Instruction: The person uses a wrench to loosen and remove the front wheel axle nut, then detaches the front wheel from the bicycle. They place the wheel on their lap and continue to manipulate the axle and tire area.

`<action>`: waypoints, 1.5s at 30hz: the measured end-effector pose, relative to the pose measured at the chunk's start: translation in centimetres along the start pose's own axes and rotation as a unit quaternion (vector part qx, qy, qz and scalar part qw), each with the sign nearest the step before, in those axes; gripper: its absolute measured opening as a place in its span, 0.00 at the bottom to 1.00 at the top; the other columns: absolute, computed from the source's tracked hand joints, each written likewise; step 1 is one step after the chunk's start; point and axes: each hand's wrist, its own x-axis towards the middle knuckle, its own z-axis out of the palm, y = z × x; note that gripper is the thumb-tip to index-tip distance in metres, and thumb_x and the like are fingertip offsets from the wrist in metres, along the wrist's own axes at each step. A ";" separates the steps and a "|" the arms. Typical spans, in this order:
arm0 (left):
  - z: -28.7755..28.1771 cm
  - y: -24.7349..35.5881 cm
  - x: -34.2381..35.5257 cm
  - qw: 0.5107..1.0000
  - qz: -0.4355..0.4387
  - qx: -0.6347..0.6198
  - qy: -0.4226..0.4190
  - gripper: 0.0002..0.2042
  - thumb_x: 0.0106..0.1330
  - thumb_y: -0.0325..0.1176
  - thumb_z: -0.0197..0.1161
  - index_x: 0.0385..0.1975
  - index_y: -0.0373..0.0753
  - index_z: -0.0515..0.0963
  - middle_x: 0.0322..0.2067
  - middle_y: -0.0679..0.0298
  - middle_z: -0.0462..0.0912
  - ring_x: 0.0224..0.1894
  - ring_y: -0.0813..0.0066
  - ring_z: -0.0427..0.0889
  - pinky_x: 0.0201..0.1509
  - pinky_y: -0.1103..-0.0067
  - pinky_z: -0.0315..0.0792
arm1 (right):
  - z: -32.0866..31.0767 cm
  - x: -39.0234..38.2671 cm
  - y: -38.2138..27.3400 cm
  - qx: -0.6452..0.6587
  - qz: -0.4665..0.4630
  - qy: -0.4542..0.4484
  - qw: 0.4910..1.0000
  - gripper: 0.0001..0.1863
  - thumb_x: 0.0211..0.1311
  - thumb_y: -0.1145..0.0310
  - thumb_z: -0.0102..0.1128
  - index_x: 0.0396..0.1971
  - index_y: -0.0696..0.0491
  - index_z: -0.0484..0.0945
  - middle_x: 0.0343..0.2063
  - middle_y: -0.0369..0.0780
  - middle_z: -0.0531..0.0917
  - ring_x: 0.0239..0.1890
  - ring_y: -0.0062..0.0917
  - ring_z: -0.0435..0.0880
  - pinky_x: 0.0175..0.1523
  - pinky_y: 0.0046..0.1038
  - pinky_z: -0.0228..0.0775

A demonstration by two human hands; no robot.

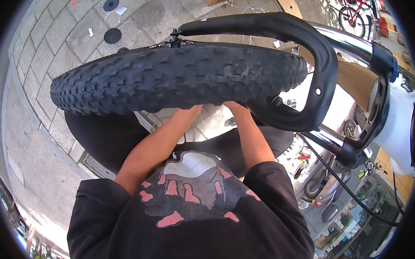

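Observation:
A knobbly black bicycle tyre (182, 80) lies across the middle of the view, right in front of me. A black fork (321, 74) loops around its right end, joined to a frame part wrapped in cardboard (355, 78) and white foam (399, 133). My left forearm (163, 137) and my right forearm (249, 136) reach up from my black printed shirt (190, 198) and go under the tyre. Both hands are hidden behind the tyre, so what they hold does not show.
Grey paving slabs (49, 44) spread out on the left, with two black round discs (112, 35) and scraps of white paper. Cardboard pieces (287, 3) lie at the top. A red bicycle (356, 13) stands top right. A black cable (353, 193) hangs at the right.

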 end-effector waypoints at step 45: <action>-8.0 9.9 1.6 0.712 -0.216 -0.662 0.091 0.16 0.60 0.26 0.74 0.47 0.37 0.79 0.42 0.65 0.84 0.38 0.73 0.82 0.35 0.74 0.74 | 2.6 1.0 -5.2 0.132 0.166 0.037 0.977 0.14 0.77 0.72 0.49 0.54 0.60 0.79 0.47 0.42 0.85 0.45 0.25 0.84 0.48 0.28 0.78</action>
